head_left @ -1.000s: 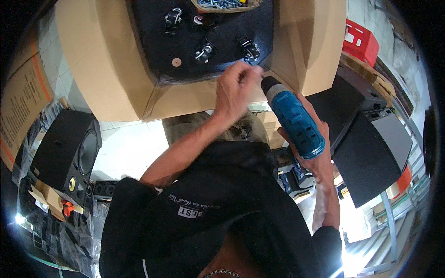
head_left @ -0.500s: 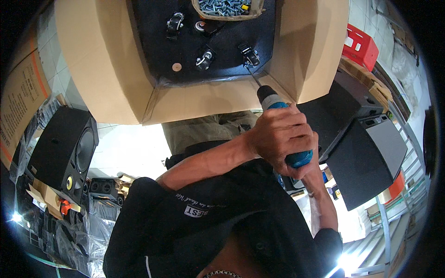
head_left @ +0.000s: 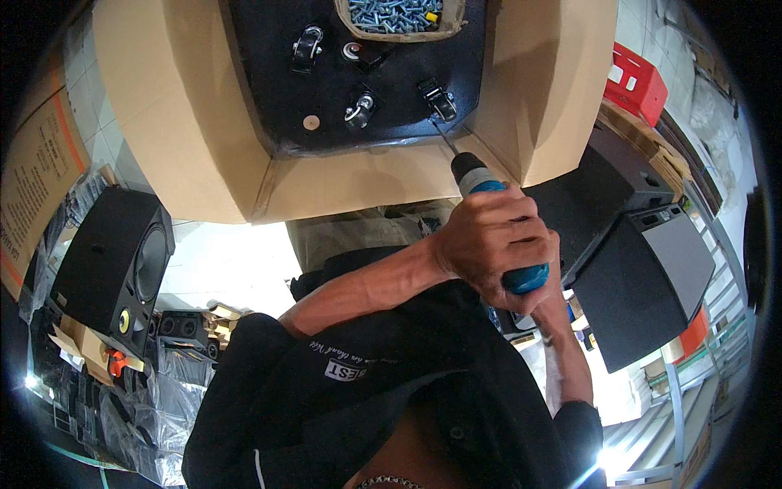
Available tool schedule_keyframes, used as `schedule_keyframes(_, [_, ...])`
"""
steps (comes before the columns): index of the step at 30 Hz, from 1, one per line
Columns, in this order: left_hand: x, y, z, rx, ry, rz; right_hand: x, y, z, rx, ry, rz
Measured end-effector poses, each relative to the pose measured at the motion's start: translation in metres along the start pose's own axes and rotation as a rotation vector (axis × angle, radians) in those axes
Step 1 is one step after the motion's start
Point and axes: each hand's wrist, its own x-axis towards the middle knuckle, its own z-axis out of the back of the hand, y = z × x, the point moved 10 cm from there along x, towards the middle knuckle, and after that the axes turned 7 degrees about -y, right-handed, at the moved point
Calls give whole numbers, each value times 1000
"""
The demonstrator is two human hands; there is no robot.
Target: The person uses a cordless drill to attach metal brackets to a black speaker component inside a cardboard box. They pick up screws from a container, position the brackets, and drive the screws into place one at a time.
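Observation:
With both hands I hold a blue and grey power drill with a black chuck. My left hand is closed over its body. My right hand is around it from the other side, mostly hidden behind the left. The drill's long thin bit points into an open cardboard box and reaches the near edge of a black caster wheel on a black panel; its exact tip contact is too small to tell. Another caster stands to the left, with more casters farther back.
The box's cardboard flaps rise around the panel. A small carton of bolts and a round tan disc lie on the panel. Black speakers stand left and right. A red plastic crate is at far right.
Almost nothing differs. The drill and both hands keep their place, and the view has shifted very slightly.

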Motion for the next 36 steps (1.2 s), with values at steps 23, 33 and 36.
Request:
schedule_keyframes(23, [16, 5, -7, 49, -2, -57, -10, -25, 9, -22, 17, 0])
schedule_keyframes(33, [-59, 111, 138, 650, -119, 621, -26, -20, 8, 117, -119, -73])
schedule_keyframes(36, [-67, 129, 159, 910, -77, 611, -40, -21, 5, 286, -188, -58])
